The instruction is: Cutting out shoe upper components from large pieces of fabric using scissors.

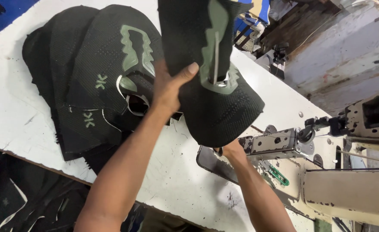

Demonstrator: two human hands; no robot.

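Observation:
My left hand (169,88) grips the edge of a black mesh shoe upper (206,73) with green trim, held up above the white table (13,116). The thumb presses on the fabric's front. My right hand (231,150) is mostly hidden under the lower end of the same piece, beside the arm of the sewing machine (275,144); what its fingers grasp is not visible. Behind my left hand lies a stack of similar black uppers (90,81) with green markings, fanned out on the table.
The cream sewing machine body (348,193) fills the lower right. A dark smartphone (213,165) lies on the table beneath my right wrist. More black fabric pieces (17,197) hang below the table's near edge.

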